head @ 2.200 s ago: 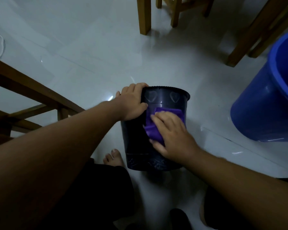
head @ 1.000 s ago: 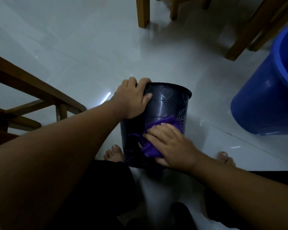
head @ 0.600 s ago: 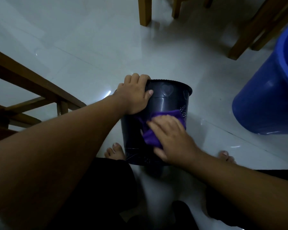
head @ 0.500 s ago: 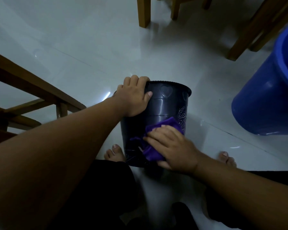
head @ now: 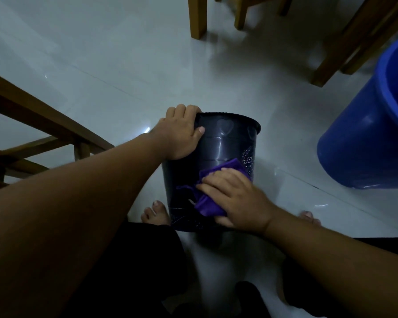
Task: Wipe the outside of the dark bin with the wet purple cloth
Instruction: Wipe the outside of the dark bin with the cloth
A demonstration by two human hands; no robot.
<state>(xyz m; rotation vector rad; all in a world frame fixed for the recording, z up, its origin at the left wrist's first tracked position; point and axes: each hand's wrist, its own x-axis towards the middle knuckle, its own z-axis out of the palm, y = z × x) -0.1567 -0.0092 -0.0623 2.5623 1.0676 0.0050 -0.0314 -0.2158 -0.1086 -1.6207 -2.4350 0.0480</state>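
The dark bin point(head: 225, 143) stands upright on the pale tiled floor between my feet, with heart shapes pressed in under its rim. My left hand point(head: 182, 134) grips the bin's rim on its left side, fingers curled over the edge. My right hand point(head: 237, 198) presses the purple cloth point(head: 207, 206) flat against the lower part of the bin's near wall. Bunched under my palm, the cloth sticks out above and to the left of my fingers.
A big blue bucket point(head: 365, 138) stands to the right of the bin. Wooden chair legs point(head: 197, 17) rise at the top, more wooden legs point(head: 345, 42) at the upper right. A wooden frame point(head: 44, 125) runs along the left. My bare toes point(head: 155, 213) touch the floor beside the bin.
My right hand has rubbed the cloth up and down the bin's near wall and now sits low on it. My left hand has kept its grip on the rim.
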